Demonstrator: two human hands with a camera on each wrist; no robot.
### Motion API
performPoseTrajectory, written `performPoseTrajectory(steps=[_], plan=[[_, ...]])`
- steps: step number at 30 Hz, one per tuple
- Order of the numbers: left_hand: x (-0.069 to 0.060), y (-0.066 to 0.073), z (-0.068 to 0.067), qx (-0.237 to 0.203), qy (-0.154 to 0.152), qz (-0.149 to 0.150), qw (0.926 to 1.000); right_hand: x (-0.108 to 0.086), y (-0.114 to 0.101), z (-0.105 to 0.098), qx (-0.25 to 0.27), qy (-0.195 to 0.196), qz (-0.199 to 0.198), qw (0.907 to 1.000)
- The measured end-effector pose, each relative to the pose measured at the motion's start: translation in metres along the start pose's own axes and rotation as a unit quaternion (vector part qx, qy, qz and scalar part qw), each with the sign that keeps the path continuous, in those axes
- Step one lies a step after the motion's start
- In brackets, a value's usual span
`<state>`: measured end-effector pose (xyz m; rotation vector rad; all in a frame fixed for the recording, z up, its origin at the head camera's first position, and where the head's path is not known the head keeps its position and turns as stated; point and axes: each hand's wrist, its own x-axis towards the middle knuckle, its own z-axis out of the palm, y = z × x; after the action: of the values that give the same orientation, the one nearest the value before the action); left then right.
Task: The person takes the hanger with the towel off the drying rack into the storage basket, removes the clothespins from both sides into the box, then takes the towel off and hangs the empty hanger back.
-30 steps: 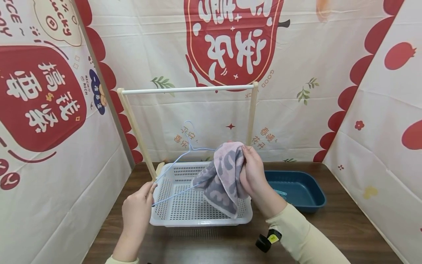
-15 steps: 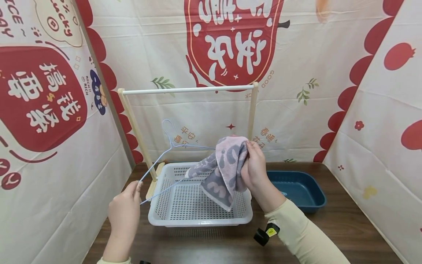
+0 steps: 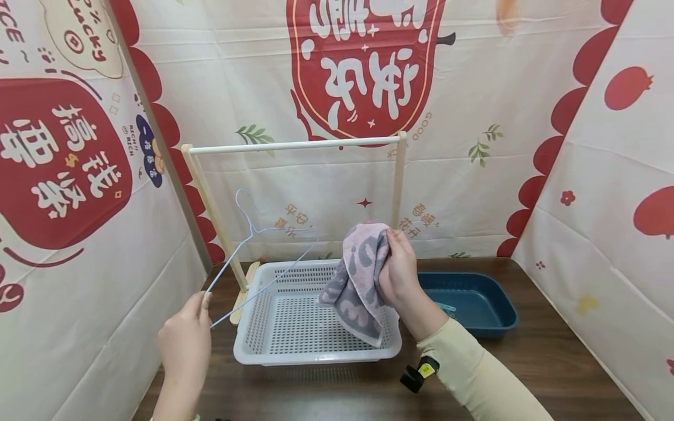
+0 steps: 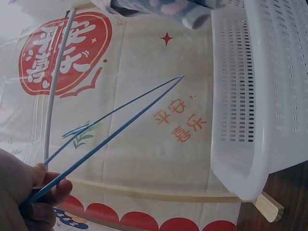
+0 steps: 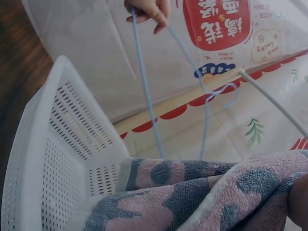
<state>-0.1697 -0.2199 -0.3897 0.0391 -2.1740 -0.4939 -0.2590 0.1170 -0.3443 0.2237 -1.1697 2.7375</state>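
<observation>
A light blue wire hanger (image 3: 252,230) is held at its left corner by my left hand (image 3: 185,336), whose thumb and fingers pinch the wire. Its hook points up and its right corner lies in the open, left of the towel. My right hand (image 3: 402,272) grips a pink and grey patterned towel (image 3: 362,280), bunched at the top and hanging over the right part of the white basket (image 3: 316,356). In the right wrist view the towel (image 5: 192,197) fills the bottom, and the far hand still pinches the hanger (image 5: 144,72).
A drying rack with wooden posts (image 3: 397,187) and a white bar (image 3: 295,145) stands behind the basket. To the right, a dark blue tray (image 3: 481,304) holds small light blue clips (image 3: 446,306). Printed cloth walls (image 3: 489,193) enclose the wooden table (image 3: 542,351).
My left hand has moved left with the hanger. The hanger's right end, earlier hidden by the towel, has come out from it. My right hand keeps its grip on the towel.
</observation>
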Motion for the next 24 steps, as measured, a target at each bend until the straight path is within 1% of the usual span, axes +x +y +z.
performPoseTrajectory(steps=[3,5,7,9,12,15,17,19,22,24], plan=[[0.0,0.002,-0.001,-0.011,0.009,0.002,0.9999,0.002,0.009,-0.004,-0.023,0.01,0.009,0.9997],[0.001,0.005,-0.001,-0.016,0.016,0.005,0.9997,0.005,0.017,-0.008,-0.045,0.027,0.013,0.9986],[0.002,0.006,-0.001,-0.019,0.021,0.006,0.9996,0.007,0.025,-0.012,-0.068,0.039,0.014,0.9968],[0.002,0.009,-0.001,-0.024,0.022,0.006,0.9995,0.01,0.035,-0.017,-0.089,0.047,0.007,0.9949],[0.004,0.012,-0.001,-0.028,0.023,0.004,0.9993,0.013,0.047,-0.025,-0.135,0.051,0.003,0.9896],[0.005,0.016,-0.002,-0.034,0.024,0.003,0.9991,0.013,0.057,-0.032,-0.198,0.048,0.006,0.979],[0.005,0.019,-0.002,-0.04,0.025,0.003,0.9989,0.011,0.063,-0.036,-0.242,0.03,0.008,0.9698],[0.006,0.021,-0.001,-0.046,0.027,0.006,0.9985,0.01,0.068,-0.04,-0.286,-0.004,0.017,0.9581],[0.007,0.024,-0.001,-0.054,0.031,0.015,0.9979,0.007,0.071,-0.045,-0.324,-0.07,0.035,0.9427],[0.008,0.026,0.0,-0.058,0.034,0.023,0.9975,0.004,0.068,-0.047,-0.345,-0.1,0.049,0.9319]])
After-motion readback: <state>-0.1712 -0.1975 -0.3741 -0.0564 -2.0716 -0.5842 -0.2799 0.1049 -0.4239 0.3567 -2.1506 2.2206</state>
